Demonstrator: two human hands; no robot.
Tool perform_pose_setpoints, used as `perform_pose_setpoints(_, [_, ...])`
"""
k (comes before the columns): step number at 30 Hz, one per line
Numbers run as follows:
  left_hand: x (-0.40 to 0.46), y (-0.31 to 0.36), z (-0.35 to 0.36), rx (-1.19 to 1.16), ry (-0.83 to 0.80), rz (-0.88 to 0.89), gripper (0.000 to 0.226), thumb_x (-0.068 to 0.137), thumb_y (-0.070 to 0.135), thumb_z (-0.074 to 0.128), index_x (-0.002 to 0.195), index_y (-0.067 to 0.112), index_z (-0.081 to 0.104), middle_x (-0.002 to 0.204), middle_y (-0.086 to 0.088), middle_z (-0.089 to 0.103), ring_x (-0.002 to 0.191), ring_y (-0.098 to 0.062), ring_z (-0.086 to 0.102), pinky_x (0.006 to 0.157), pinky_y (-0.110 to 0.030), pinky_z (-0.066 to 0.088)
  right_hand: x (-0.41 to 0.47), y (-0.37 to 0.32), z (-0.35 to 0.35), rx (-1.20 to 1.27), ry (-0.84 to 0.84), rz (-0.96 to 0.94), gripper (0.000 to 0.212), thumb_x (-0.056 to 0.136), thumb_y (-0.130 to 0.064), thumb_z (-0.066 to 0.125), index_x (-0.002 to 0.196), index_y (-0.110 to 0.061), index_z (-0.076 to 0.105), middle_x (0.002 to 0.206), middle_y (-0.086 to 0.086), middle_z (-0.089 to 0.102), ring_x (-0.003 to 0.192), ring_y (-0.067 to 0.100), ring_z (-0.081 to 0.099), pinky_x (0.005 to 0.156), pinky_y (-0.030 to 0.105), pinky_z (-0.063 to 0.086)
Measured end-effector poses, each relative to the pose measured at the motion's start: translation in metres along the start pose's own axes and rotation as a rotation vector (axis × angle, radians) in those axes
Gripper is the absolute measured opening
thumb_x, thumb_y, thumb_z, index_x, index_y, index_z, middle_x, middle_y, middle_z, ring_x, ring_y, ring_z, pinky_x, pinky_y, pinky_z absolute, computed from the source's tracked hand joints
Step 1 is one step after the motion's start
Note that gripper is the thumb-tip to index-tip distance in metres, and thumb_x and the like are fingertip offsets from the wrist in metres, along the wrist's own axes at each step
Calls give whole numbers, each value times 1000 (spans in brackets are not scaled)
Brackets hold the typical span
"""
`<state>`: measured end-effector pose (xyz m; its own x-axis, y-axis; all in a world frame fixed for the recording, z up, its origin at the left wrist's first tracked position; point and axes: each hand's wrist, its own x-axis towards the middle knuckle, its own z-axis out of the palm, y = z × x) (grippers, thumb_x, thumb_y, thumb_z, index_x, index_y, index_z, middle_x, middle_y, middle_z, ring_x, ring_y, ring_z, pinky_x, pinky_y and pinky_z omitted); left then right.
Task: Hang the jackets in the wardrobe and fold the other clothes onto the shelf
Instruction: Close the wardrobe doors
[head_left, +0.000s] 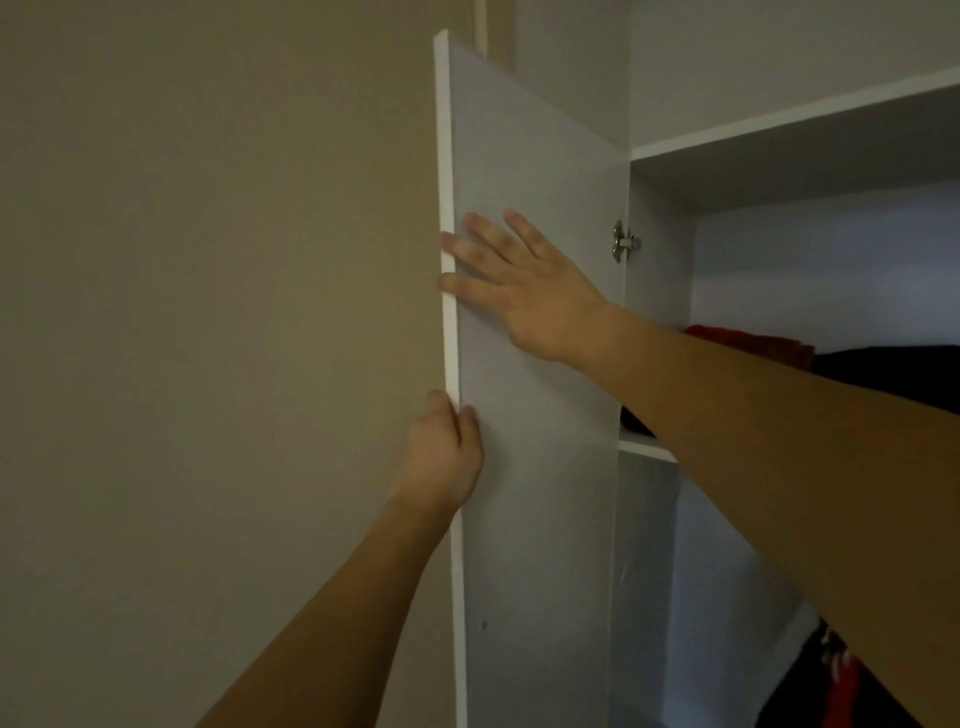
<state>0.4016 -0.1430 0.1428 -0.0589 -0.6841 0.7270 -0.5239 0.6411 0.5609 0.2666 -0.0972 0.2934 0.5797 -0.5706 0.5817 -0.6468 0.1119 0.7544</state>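
The white wardrobe door (540, 519) stands open, its inner face toward me. My left hand (441, 457) grips the door's free edge, fingers curled round it. Higher up, my right hand (524, 280) lies flat on the inner face with straight fingers reaching the edge. Inside the wardrobe, folded clothes lie on the shelf (644, 447): a red garment (748, 340) and a black one (904, 371). Below the shelf, at the lower right, a dark and red garment (831, 680) shows partly behind my right forearm.
A beige wall (218, 312) fills the left half, close behind the door's edge. A metal hinge (623, 241) joins the door to the wardrobe side. The top panel (789, 122) of the wardrobe runs across the upper right.
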Motion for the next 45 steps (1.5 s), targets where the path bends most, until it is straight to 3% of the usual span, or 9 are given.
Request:
perform_pose_setpoints(3, [-12, 12, 1, -31, 11, 111, 25, 98, 31, 47, 80, 16, 37, 57, 7, 44, 48, -6, 41, 44, -26, 20, -14, 12, -8, -11, 99, -13, 59, 87, -4, 48, 143, -23, 40, 158, 9, 21, 146, 34, 13, 119, 51, 8])
perform_pose_setpoints(8, [-42, 55, 14, -30, -49, 324, 30, 93, 44, 40, 83, 17, 35, 58, -3, 51, 53, -33, 54, 47, -35, 37, -70, 47, -31, 109, 178, -12, 42, 83, -10, 51, 124, -14, 60, 143, 16, 46, 136, 41, 36, 113, 55, 26])
perform_pose_setpoints(11, [-60, 92, 37, -48, -94, 469, 28, 94, 50, 41, 85, 24, 32, 60, 6, 48, 49, -18, 51, 47, -27, 30, -116, 76, -43, 128, 190, 1, 34, 93, -27, 46, 117, -10, 63, 137, 20, 51, 132, 43, 40, 111, 56, 27])
perform_pose_setpoints(14, [-78, 130, 78, -183, -183, 393, 43, 89, 65, 44, 112, 30, 40, 101, 7, 57, 88, -7, 60, 68, -23, 46, -167, 106, -51, 119, 171, 53, 34, 96, -32, 47, 117, -8, 61, 138, 22, 48, 134, 43, 38, 112, 55, 26])
perform_pose_setpoints(16, [-86, 157, 109, -289, -284, 203, 80, 78, 77, 49, 141, 36, 22, 143, 9, 37, 123, -6, 42, 97, -30, 43, -201, 127, -54, 126, 109, 102, 34, 97, -33, 47, 120, -9, 57, 143, 21, 42, 137, 40, 34, 114, 55, 24])
perform_pose_setpoints(20, [-89, 212, 168, -315, -459, 46, 111, 62, 85, 55, 144, 47, -10, 157, 17, -3, 147, -26, 12, 111, -55, 28, -258, 165, -51, 98, -60, 213, 43, 98, -36, 40, 130, -9, 49, 152, 17, 31, 141, 33, 29, 117, 50, 19])
perform_pose_setpoints(23, [-83, 244, 211, -208, -508, -19, 125, 51, 90, 55, 139, 50, -24, 157, 17, -17, 147, -36, -2, 105, -73, 16, -293, 190, -36, 55, -243, 347, 58, 100, -45, 24, 150, -16, 24, 162, 6, 6, 148, 24, 8, 120, 43, 5])
perform_pose_setpoints(26, [-77, 270, 250, -180, -536, -65, 133, 49, 86, 60, 136, 47, -32, 156, 12, -25, 146, -41, -9, 98, -78, 10, -319, 210, -11, -67, -360, 431, 61, 100, -46, 14, 154, -21, 1, 161, 1, -11, 149, 21, -5, 119, 41, -4])
perform_pose_setpoints(45, [-56, 318, 377, -214, -387, -88, 136, 60, 76, 65, 143, 31, -33, 152, -6, -38, 138, -49, -28, 97, -80, 17, -368, 270, 98, -308, -485, 553, 64, 100, -45, 22, 154, -19, -2, 162, 2, -6, 148, 28, 1, 119, 48, -4])
